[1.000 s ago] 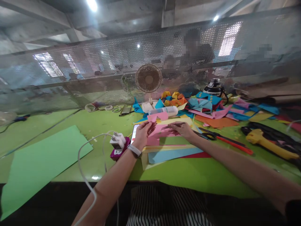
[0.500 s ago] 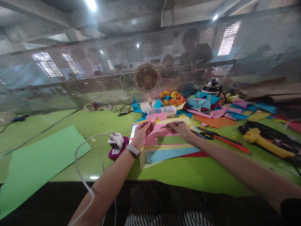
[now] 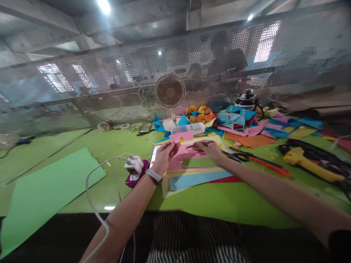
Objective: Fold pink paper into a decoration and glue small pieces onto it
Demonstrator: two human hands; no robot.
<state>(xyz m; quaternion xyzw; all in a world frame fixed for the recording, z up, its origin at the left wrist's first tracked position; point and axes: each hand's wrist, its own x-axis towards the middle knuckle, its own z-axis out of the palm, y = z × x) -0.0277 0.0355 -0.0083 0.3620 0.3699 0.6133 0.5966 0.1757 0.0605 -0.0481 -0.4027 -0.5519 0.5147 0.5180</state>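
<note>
My left hand (image 3: 165, 155) is closed in a pinch over the paper pile. Whatever lies between its fingertips is too small to make out. Just beyond those fingers is a notched pink paper piece (image 3: 181, 137); I cannot tell whether they touch it. My right hand (image 3: 207, 149) grips dark, slim tweezers (image 3: 190, 147), their tip pointing left toward my left hand. Beneath both hands lie a pink sheet (image 3: 177, 160), a green strip (image 3: 197, 163) and a light blue strip (image 3: 192, 179). A phone (image 3: 154, 153), partly covered, lies beside my left hand.
A clear bottle (image 3: 189, 128) and a fan (image 3: 170, 91) stand behind the papers. Scissors (image 3: 240, 156), an orange-handled cutter (image 3: 270, 168) and a yellow glue gun (image 3: 309, 166) lie right. A purple power strip (image 3: 134, 180) with plugs and a white cable (image 3: 89, 197) is left.
The view has shifted very slightly. Both hands hold nearly the same position, my left fingers still pinched and the tweezers still in my right hand.
</note>
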